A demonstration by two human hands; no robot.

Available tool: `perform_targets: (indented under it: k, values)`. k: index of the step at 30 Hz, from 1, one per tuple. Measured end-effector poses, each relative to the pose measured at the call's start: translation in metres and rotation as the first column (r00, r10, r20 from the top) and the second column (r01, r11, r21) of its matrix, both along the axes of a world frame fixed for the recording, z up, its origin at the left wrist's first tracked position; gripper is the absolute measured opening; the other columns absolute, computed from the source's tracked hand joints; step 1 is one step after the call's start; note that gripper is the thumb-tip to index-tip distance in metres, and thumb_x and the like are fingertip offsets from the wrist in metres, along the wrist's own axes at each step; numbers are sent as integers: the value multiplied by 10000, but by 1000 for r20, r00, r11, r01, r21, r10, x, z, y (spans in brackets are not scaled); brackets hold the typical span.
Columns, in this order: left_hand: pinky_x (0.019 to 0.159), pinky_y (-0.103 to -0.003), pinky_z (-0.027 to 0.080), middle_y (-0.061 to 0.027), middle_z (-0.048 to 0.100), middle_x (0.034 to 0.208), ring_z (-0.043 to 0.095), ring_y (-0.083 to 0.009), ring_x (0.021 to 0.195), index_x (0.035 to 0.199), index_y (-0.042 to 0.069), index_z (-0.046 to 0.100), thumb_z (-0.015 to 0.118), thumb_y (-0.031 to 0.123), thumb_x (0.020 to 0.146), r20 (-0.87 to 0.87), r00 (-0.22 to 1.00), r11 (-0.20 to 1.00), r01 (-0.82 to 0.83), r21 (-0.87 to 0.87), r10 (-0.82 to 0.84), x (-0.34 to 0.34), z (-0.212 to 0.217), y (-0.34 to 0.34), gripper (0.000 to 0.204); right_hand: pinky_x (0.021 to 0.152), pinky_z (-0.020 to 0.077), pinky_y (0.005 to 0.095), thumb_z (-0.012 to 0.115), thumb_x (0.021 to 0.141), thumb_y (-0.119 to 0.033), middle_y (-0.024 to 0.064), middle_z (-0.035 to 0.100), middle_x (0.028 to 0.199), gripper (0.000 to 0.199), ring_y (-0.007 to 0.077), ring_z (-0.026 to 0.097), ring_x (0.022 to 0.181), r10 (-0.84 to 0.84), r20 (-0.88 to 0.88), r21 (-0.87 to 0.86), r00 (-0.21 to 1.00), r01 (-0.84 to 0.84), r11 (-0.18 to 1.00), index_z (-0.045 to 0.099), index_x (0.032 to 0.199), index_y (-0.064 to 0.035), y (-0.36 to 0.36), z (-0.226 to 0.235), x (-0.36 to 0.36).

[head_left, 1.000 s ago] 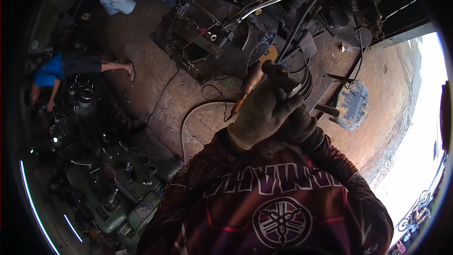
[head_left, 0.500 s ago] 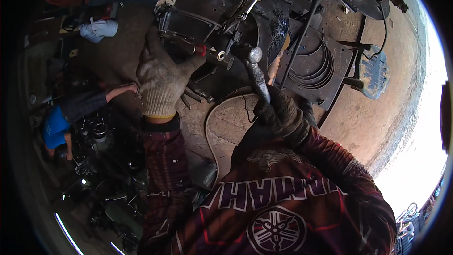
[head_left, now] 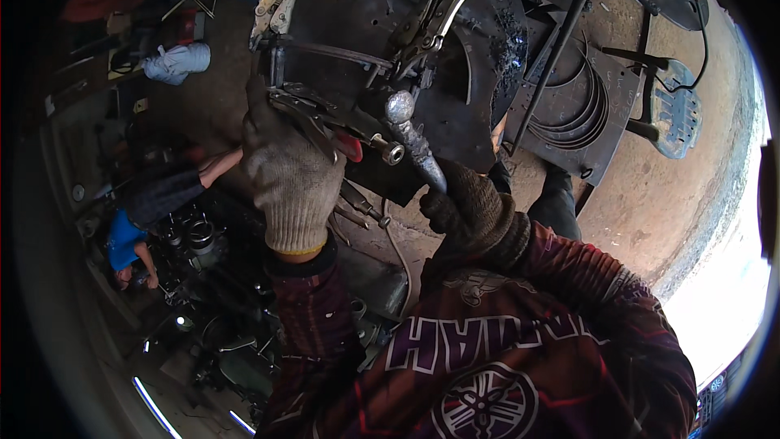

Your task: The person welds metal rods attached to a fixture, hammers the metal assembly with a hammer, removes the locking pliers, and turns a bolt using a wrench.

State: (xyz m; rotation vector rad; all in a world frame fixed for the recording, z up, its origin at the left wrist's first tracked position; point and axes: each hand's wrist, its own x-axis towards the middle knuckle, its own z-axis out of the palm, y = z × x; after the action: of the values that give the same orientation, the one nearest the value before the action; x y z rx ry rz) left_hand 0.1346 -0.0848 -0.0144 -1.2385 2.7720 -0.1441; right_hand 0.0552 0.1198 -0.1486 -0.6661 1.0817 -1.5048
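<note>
One brown-gloved right hand [head_left: 473, 210] is clamped on a silvery, round-knobbed metal rod [head_left: 421, 146]; the grey-gloved left hand [head_left: 294, 169], apart, meets dark metal bars [head_left: 304, 101], grip unclear.

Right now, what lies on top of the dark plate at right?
Thin curved strips lie on the plate; a dark cable crosses in front, and what it covers cannot be seen.

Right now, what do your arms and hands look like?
The left hand wears a greyish-tan knitted glove with a yellow edge; the right hand wears a darker one. The long sleeves are dark maroon, with a blackish left cuff.
</note>
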Motion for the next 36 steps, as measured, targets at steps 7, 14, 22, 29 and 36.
perform_targets:
  k: [7, 14, 22, 29, 36]
  values:
    - [955, -489, 561, -245, 493, 1391, 615, -402, 1142, 1279, -24, 620, 821, 189, 721, 85, 984, 984, 161, -82, -154, 3, 2, -1, 630, 668, 507, 291, 578, 1036, -391, 46, 627, 906, 566, 110, 577, 724, 22, -85, 35, 996, -19, 999, 465, 1433, -3, 2, 13, -6]
    - [963, -500, 519, -257, 495, 1402, 597, -417, 1166, 1199, 4, 675, 759, 201, 751, 34, 972, 971, 234, -42, -232, 1, 1, -4, 497, 702, 510, 315, 557, 1043, -386, 22, 633, 927, 573, 123, 588, 771, -79, -203, 6, 976, 82, 997, 467, 1439, 19, -10, 6, 2]
    - [985, -499, 517, -222, 578, 1322, 626, -403, 1147, 1247, 26, 647, 786, 284, 783, 151, 956, 957, 270, -108, -253, 9, -3, -6, 549, 683, 517, 304, 564, 1028, -482, 26, 637, 931, 594, 117, 594, 767, -8, -37, 139, 999, 13, 990, 532, 1356, 13, -3, 11, 1]
    - [1011, -541, 510, -225, 669, 1220, 665, -415, 1111, 1313, 12, 608, 821, 370, 812, 157, 973, 980, 183, -74, -170, 12, -1, -2, 651, 667, 525, 306, 567, 1017, -512, 38, 635, 924, 614, 113, 601, 760, 17, 59, 206, 998, -29, 978, 519, 1351, 1, -3, 7, 5]
    - [1063, -565, 474, -258, 656, 1266, 663, -431, 1130, 1331, -12, 586, 818, 366, 814, 202, 945, 946, 288, -146, -257, 19, -3, -1, 681, 941, 526, 489, 572, 1024, -349, 265, 646, 1196, 570, 427, 670, 1093, 61, -128, 201, 990, -34, 979, 462, 1427, 38, -10, 23, -6]
